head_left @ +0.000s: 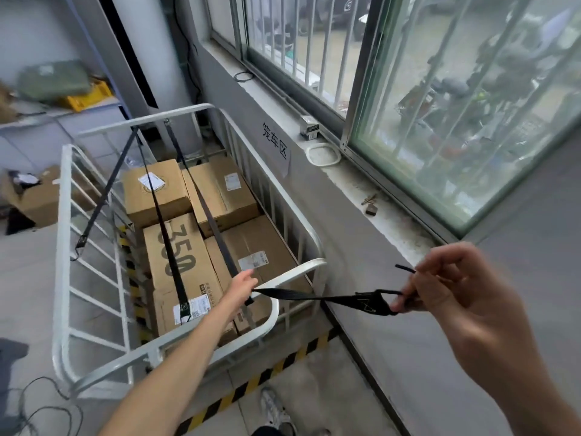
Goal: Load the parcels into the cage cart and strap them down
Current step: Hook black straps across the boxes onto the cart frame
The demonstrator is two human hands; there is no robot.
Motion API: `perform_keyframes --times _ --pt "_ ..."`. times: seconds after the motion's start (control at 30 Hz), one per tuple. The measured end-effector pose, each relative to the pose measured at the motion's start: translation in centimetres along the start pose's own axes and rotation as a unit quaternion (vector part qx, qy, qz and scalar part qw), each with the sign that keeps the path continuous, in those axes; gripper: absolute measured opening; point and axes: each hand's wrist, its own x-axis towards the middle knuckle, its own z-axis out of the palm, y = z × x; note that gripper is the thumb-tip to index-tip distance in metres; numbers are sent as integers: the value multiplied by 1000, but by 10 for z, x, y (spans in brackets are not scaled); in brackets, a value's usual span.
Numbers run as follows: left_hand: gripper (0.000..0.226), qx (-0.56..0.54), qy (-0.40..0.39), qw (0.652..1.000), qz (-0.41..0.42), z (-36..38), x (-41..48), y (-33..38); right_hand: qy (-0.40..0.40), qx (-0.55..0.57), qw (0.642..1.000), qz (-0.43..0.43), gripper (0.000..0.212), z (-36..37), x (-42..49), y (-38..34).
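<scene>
The parcels (176, 247) sit inside the cage cart (62, 234). By its near rail (309, 268), the left hand (242, 286) and right hand (446, 287) each pinch the black strap (314, 296). Pull it tight; its blurry end looks like a hook for the rail.

The cage cart (62, 247) stands alongside the wall, with the window sill (345, 174) above it to the right. Four parcels (254, 240) sit in the cart, two behind and two in front. The left strap (163, 221) and right strap (213, 221) run from the far rail over them. The left hand (242, 286), at the near rail, and the right hand (440, 284), out to the right of the cart, hold the right strap between them. An open carton (34, 199) sits on the floor left of the cart.
</scene>
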Motion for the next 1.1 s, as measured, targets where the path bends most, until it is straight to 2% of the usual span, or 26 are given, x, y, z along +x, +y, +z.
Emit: perform_keyframes --times 0.03,0.1,0.2,0.33,0.43,0.63,0.8,0.87,1.0,1.1 --pt "43 34 -30 998 45 6 -16 4 -1 6 1000 -1 18 2 -2 1" --pt "45 104 -90 981 138 15 -51 10 -7 22 1000 -4 18 7 -8 2" --pt "45 172 -123 948 239 24 -102 16 -18 39 999 -8 20 12 -19 4" --pt "18 207 -116 908 346 33 -160 28 -35 32 999 -19 40 14 -32 3" --pt "17 188 -97 897 388 43 -192 36 -42 24 998 -38 42 7 -41 -3" --pt "18 186 -79 863 462 72 -248 38 -39 -9 994 -97 7 -23 -62 -24" --pt "14 179 -56 837 514 90 -285 37 -4 -7 986 -166 17 -48 -73 -41" --pt "13 167 -54 841 512 87 -289 36 -14 27 986 -166 17 -44 -68 -43" --pt "12 114 -49 910 395 66 -267 40 -77 82 989 -100 12 -13 -39 -19" --pt "11 98 -29 931 351 51 -247 50 -76 127 988 -30 10 19 -3 3"
